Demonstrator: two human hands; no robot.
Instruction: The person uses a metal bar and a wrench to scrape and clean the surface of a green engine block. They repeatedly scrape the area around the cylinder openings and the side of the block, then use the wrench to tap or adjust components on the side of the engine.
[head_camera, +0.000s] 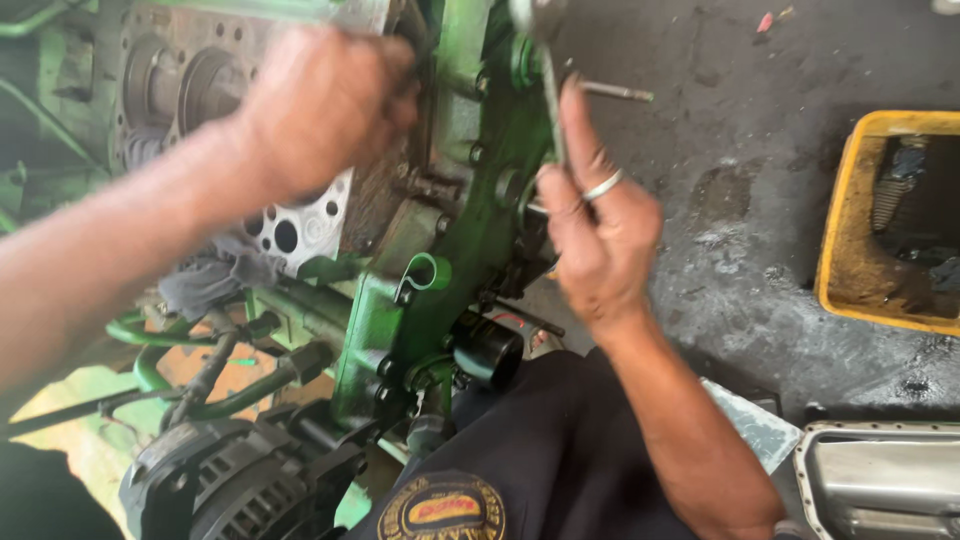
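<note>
So this is looking down at a green engine block (440, 250) sitting on a dark, oily concrete floor (740, 200), with the person crouched right at its front end. The right hand (598, 235) is curled around a slim metal wrench (550, 95), index finger stretched up along the shaft, and the wrench head sits up at the top edge of the green front cover (470, 170), near a bare stud (615, 92) poking out sideways. The left hand (325, 105) is blurry; it looks bunched into a loose fist at the top of the block by the head gasket face (290, 225), but I can't tell whether it's gripping anything. As for how far along things are, I'd say it's well into a teardown or rebuild: the head appears to be off since the bores and gasket holes are exposed, while the front cover, the alternator (230, 480) at the near corner and the green pipes (150, 340) are on the block. A yellow tub (850, 200) with parts sits at the right edge of the floor, and a metal pan (880, 480) lies in the near right corner.
</note>
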